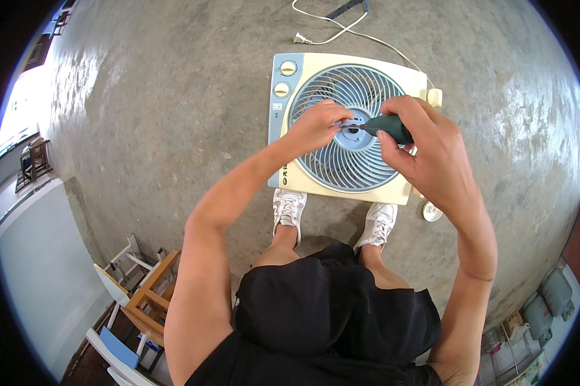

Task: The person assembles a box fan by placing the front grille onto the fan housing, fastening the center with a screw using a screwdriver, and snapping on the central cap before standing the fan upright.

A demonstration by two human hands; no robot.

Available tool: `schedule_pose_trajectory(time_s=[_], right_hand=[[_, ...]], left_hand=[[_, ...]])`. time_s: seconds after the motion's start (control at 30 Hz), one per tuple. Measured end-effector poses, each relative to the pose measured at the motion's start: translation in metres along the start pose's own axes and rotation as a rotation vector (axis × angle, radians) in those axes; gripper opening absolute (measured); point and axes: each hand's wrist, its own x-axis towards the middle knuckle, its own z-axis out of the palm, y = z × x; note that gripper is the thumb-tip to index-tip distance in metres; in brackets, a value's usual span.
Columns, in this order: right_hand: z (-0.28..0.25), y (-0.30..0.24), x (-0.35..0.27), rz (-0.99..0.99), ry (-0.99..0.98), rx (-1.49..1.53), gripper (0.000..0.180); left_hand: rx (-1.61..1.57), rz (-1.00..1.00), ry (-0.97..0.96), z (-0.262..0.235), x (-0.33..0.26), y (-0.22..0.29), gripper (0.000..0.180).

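A cream and blue box fan (pixel 342 168) lies flat on the floor in front of my feet, its round spiral grille facing up. Over the grille's blue centre disc (pixel 356 143), my right hand (pixel 431 149) grips a screwdriver (pixel 393 127) by its dark green handle, the shaft pointing left. At the tip end, the fingers of my left hand (pixel 314 126) are pinched together. Whether they hold the tip itself or some small part there is too small to tell. Two cream knobs (pixel 288 67) sit on the fan's blue side panel.
A white power cord with a plug (pixel 299 38) curls beyond the fan. Close to its near right corner lies a small round white piece (pixel 431 211). My white shoes (pixel 290 209) touch or nearly touch the near edge. Wooden chairs (pixel 149 289) stand at the lower left.
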Motion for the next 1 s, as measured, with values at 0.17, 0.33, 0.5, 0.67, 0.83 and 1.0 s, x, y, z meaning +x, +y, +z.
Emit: schedule_pose_trajectory(time_s=[0.17,0.33,0.5,0.67,0.83,1.0], right_hand=[[0.005,0.002,0.01,-0.109,0.007,-0.131,0.026],[0.012,0.001,0.016,-0.089,0.092,-0.114,0.026],[0.021,0.004,0.013,0.001,0.196,-0.14,0.03],[0.017,-0.002,0.012,0.056,0.137,-0.255,0.034],[-0.007,-0.002,0.017,-0.059,-0.003,-0.113,0.038],[0.001,0.002,0.016,-0.032,-0.053,-0.002,0.038]], left_hand=[[0.186,0.027,0.213,0.005,-0.016,0.0,0.026],[0.092,-0.084,0.31,0.019,-0.023,0.001,0.024],[0.119,-0.1,0.4,0.026,-0.02,0.003,0.02],[0.148,-0.105,0.406,0.027,-0.02,0.002,0.019],[0.154,-0.118,0.403,0.027,-0.02,0.006,0.018],[0.133,-0.151,0.366,0.026,-0.02,0.004,0.017]])
